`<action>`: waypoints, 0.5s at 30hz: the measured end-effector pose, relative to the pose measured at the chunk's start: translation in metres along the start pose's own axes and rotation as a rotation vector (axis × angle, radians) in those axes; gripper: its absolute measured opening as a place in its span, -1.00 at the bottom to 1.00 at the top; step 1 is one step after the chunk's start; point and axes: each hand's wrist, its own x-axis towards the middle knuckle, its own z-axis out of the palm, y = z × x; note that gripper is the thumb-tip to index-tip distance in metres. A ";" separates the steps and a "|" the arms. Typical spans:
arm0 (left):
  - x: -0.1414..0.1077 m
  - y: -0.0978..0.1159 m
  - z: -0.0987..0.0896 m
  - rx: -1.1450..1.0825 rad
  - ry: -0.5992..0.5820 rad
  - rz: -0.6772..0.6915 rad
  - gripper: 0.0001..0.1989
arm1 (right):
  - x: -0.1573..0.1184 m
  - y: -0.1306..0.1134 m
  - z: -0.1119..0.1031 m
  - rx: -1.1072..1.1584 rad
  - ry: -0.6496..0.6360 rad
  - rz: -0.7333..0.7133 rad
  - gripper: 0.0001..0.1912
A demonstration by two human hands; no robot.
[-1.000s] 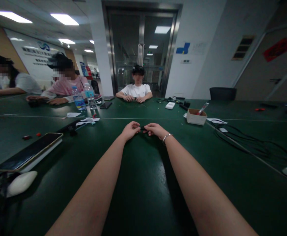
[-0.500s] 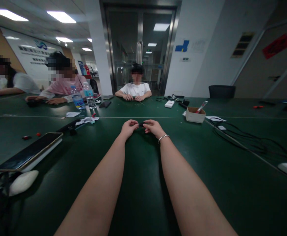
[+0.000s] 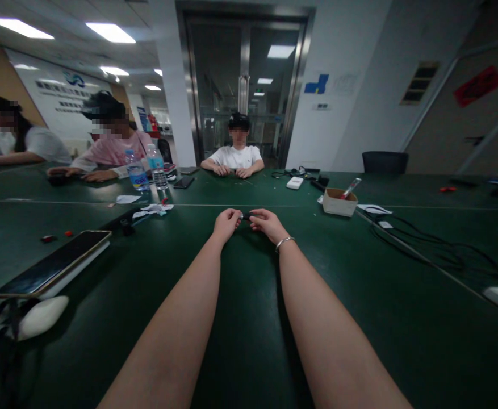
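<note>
Over the middle of the green table [image 3: 249,301], both hands pinch one small black object with a silvery end [image 3: 246,216]. My left hand [image 3: 226,226] closes its fingertips on the silvery end. At the black end, my right hand [image 3: 269,225] grips with thumb and fingers, and a bracelet [image 3: 284,243] circles that wrist. The fingers cover much of the object, so its kind cannot be made out.
At left lie a phone [image 3: 55,261] on a white box and a white rounded object [image 3: 44,318] with dark straps. Water bottles [image 3: 157,167], crumpled paper [image 3: 153,211], a small box [image 3: 339,203] and black cables [image 3: 427,241] lie farther off. Several people sit around the table.
A silvery part now shows at the left end of the small object, which looked all black before. Both hands keep their pinch; the view has shifted slightly.
</note>
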 end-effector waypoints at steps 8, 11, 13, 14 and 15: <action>0.002 -0.002 0.002 0.012 -0.029 -0.078 -0.78 | 0.002 0.002 0.001 -0.011 0.041 0.028 -0.83; 0.003 -0.002 0.002 0.051 -0.021 -0.098 -0.82 | 0.001 0.001 0.002 -0.016 0.043 0.024 -0.84; 0.003 -0.002 0.002 0.059 -0.009 -0.108 -0.85 | 0.001 0.001 0.002 -0.017 0.048 0.029 -0.84; 0.003 -0.002 0.002 0.057 -0.006 -0.110 -0.84 | 0.000 0.000 0.002 -0.016 0.052 0.033 -0.85; 0.003 -0.001 0.002 0.050 -0.008 -0.109 -0.84 | 0.000 0.000 0.003 -0.015 0.057 0.038 -0.85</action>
